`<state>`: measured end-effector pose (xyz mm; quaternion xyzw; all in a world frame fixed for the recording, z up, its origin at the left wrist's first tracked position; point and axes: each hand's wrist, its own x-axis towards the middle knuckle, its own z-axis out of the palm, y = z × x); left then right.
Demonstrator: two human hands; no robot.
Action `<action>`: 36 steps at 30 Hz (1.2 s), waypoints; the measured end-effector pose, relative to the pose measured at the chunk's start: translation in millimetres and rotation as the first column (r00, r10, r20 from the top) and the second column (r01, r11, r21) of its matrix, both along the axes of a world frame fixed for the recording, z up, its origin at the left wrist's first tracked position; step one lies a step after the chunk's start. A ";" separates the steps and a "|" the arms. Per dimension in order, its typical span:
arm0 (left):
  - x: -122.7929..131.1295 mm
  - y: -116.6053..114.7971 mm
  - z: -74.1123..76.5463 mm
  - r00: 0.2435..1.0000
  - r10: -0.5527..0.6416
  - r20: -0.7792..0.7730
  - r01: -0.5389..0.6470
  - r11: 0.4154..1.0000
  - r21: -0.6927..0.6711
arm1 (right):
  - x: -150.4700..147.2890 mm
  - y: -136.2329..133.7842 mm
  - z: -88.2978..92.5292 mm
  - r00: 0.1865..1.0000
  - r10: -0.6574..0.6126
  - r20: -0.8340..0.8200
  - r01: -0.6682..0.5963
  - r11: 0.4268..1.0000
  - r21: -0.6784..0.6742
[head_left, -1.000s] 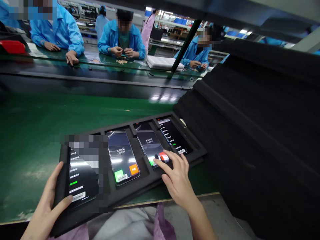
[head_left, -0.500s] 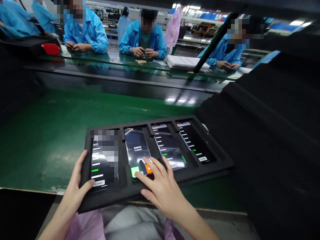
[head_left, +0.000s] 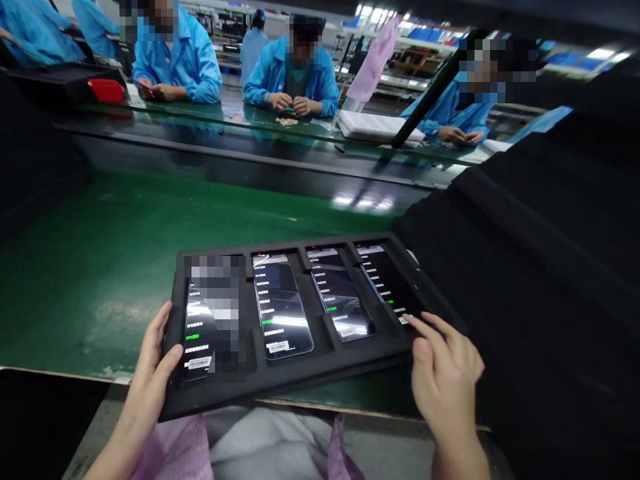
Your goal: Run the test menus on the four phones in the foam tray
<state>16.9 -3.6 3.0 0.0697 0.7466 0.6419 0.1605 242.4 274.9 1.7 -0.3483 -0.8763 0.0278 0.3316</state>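
A black foam tray (head_left: 235, 390) lies tilted near the table's front edge, with several smartphones in its slots. My left hand (head_left: 154, 360) grips the tray's left end, thumb on top beside the leftmost phone (head_left: 197, 333). Over the tray's right end, my right hand (head_left: 447, 377) has its index finger stretched to the bottom of the rightmost phone (head_left: 383, 283), at its small white label; firm contact cannot be made out. Between them sit a second phone (head_left: 283, 307) and a third phone (head_left: 340, 293). All screens show white text lists with one green line.
The green tabletop (head_left: 115, 267) extends behind the tray. Dark material (head_left: 540, 267) rises on the right. Across a dark channel, people in blue coats work with their hands at a bench. A red bin (head_left: 106, 90) and a white foam stack (head_left: 377, 127) stand there.
My right hand has moved right from the second phone to the rightmost one. The second phone's time screen with green and orange buttons has become a text list. My left hand stays on the tray.
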 end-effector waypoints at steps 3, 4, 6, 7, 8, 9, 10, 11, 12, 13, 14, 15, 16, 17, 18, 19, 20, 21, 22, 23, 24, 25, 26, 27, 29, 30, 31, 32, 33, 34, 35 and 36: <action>0.9 0.7 2.4 1.000 -0.001 -0.027 -0.001 0.999 -0.052 | 6.1 3.7 -1.5 0.996 -0.081 -0.027 0.080 0.996 -0.026; 0.4 -0.2 2.0 0.998 -0.010 -0.058 0.006 0.997 -0.071 | 5.5 2.6 -1.4 0.997 -0.073 -0.025 0.073 0.997 -0.027; -1.4 -3.9 0.1 0.984 -0.051 -0.169 0.027 0.990 -0.141 | 0.5 -2.3 -0.4 1.000 -0.009 -0.002 0.009 1.000 -0.026; -2.3 -6.5 -0.8 0.966 -0.078 -0.245 0.030 0.981 -0.191 | -3.4 -5.4 0.4 0.999 0.039 0.021 -0.038 0.999 -0.026; -3.1 -9.2 -1.3 0.939 -0.107 -0.328 0.025 0.970 -0.244 | -8.0 -8.6 1.2 0.995 0.087 0.052 -0.086 0.996 -0.026; -3.6 -11.9 -1.4 0.901 -0.137 -0.411 0.013 0.957 -0.291 | -12.7 -11.4 2.1 0.988 0.130 0.088 -0.128 0.991 -0.027; -3.7 -14.4 -1.1 0.857 -0.165 -0.487 -0.005 0.944 -0.329 | -17.2 -13.7 3.0 0.979 0.158 0.126 -0.155 0.987 -0.031; -3.4 -16.4 -0.4 0.809 -0.191 -0.555 -0.023 0.935 -0.355 | -21.3 -15.5 3.8 0.972 0.170 0.160 -0.167 0.985 -0.034; -3.0 -17.8 0.3 0.759 -0.216 -0.614 -0.038 0.927 -0.372 | -24.8 -17.0 4.6 0.967 0.174 0.187 -0.170 0.985 -0.036; -2.5 -18.7 1.0 0.714 -0.243 -0.657 -0.045 0.920 -0.389 | -27.9 -18.5 5.2 0.964 0.172 0.203 -0.169 0.985 -0.034; -1.9 -19.1 1.4 0.674 -0.265 -0.690 -0.053 0.914 -0.403 | -30.5 -20.3 5.7 0.963 0.171 0.207 -0.169 0.985 -0.028; -1.4 -19.1 1.5 0.640 -0.283 -0.714 -0.059 0.909 -0.413 | -33.1 -22.8 6.2 0.963 0.179 0.202 -0.179 0.984 -0.019; -1.1 -18.8 1.3 0.616 -0.294 -0.731 -0.065 0.905 -0.419 | -35.8 -26.3 6.7 0.959 0.206 0.194 -0.207 0.978 -0.012; -0.9 -18.4 0.8 0.598 -0.298 -0.744 -0.071 0.905 -0.419 | -39.0 -30.9 7.2 0.950 0.250 0.185 -0.253 0.967 -0.009; -0.7 -18.0 0.1 0.587 -0.296 -0.754 -0.077 0.906 -0.415 | -42.7 -36.4 7.9 0.934 0.310 0.180 -0.313 0.950 -0.013; -0.7 -17.8 -0.5 0.579 -0.292 -0.761 -0.081 0.908 -0.410 | -47.0 -42.7 8.8 0.908 0.378 0.184 -0.380 0.925 -0.024; -0.7 -17.7 -1.1 0.576 -0.288 -0.765 -0.084 0.910 -0.405 | -51.8 -49.3 9.9 0.875 0.443 0.194 -0.445 0.895 -0.039; -0.7 -17.7 -1.6 0.575 -0.283 -0.768 -0.084 0.913 -0.399 | -56.7 -55.6 11.3 0.842 0.496 0.213 -0.497 0.866 -0.054; -0.8 -17.8 -1.8 0.575 -0.277 -0.770 -0.087 0.915 -0.395 | -61.5 -61.2 12.7 0.815 0.528 0.239 -0.529 0.846 -0.068; -0.9 -18.0 -1.8 0.574 -0.274 -0.772 -0.092 0.915 -0.393 | -65.9 -65.6 14.1 0.795 0.544 0.268 -0.544 0.835 -0.079; -1.1 -18.2 -1.6 0.573 -0.273 -0.773 -0.100 0.913 -0.397 | -69.5 -68.5 15.2 0.781 0.549 0.296 -0.550 0.830 -0.088; -1.3 -18.2 -1.3 0.570 -0.274 -0.774 -0.109 0.909 -0.402 | -72.1 -69.9 15.9 0.773 0.550 0.315 -0.552 0.829 -0.093; -1.6 -18.2 -1.0 0.567 -0.279 -0.775 -0.117 0.904 -0.411 | -73.4 -69.9 16.1 0.773 0.549 0.319 -0.551 0.829 -0.094; -1.9 -18.1 -0.7 0.562 -0.287 -0.776 -0.122 0.899 -0.422 | -73.5 -68.4 15.8 0.778 0.548 0.308 -0.550 0.831 -0.088; -2.8 -17.6 -0.1 0.548 -0.318 -0.773 -0.126 0.883 -0.452 | -70.5 -62.5 13.5 0.804 0.538 0.254 -0.540 0.839 -0.066; -3.2 -17.3 0.1 0.540 -0.339 -0.770 -0.127 0.872 -0.473 | -67.7 -58.4 12.0 0.823 0.523 0.222 -0.526 0.849 -0.052; -3.7 -17.1 0.3 0.530 -0.363 -0.766 -0.130 0.858 -0.496 | -64.1 -53.6 10.4 0.842 0.503 0.194 -0.506 0.862 -0.040; -4.0 -17.0 0.5 0.521 -0.386 -0.761 -0.135 0.843 -0.520 | -60.0 -48.3 9.0 0.858 0.483 0.173 -0.485 0.874 -0.031; -4.1 -17.0 0.6 0.516 -0.403 -0.756 -0.142 0.830 -0.539 | -55.4 -42.4 7.7 0.872 0.463 0.157 -0.466 0.885 -0.021; -4.0 -17.1 0.7 0.511 -0.412 -0.754 -0.148 0.822 -0.549 | -50.5 -36.0 6.6 0.888 0.438 0.141 -0.441 0.897 -0.010; -3.7 -17.2 0.7 0.512 -0.411 -0.755 -0.153 0.821 -0.551 | -45.5 -29.1 5.6 0.907 0.403 0.121 -0.406 0.914 0.004; -3.1 -17.3 0.8 0.516 -0.401 -0.757 -0.155 0.826 -0.543 | -40.5 -21.8 4.6 0.930 0.354 0.094 -0.357 0.934 0.019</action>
